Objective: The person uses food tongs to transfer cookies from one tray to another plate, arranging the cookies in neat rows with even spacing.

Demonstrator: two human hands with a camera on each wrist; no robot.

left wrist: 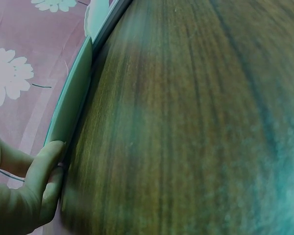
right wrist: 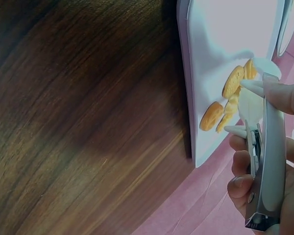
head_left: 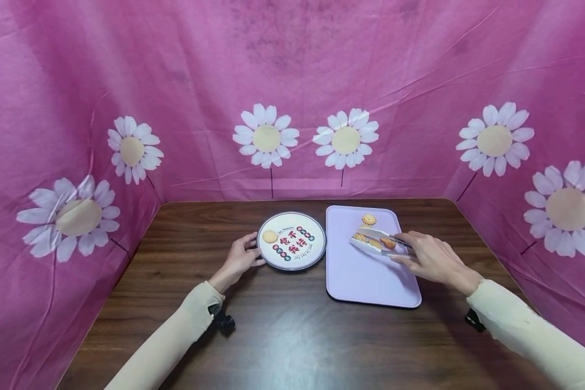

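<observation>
My left hand (head_left: 239, 257) is at the left rim of a round white plate (head_left: 299, 258) with red and green lettering, its fingers and thumb curled at the edge. A pale round cookie (head_left: 270, 236) lies on the plate's left side. My right hand (head_left: 431, 259) grips metal tongs (right wrist: 272, 161) with pale tips, held low over the lilac tray (head_left: 370, 284). Several golden pastries (right wrist: 233, 82) lie on the tray around the tong tips, partly hidden by them. Whether the tongs hold one is unclear. A small fluted tart (head_left: 369, 219) lies beyond the tongs.
Plate and tray stand side by side on a dark wooden table (head_left: 283, 336). Pink cloth (head_left: 302, 65) with printed daisies hangs behind the table and along both sides. Black wrist-worn devices (head_left: 224, 322) show beneath the sleeves.
</observation>
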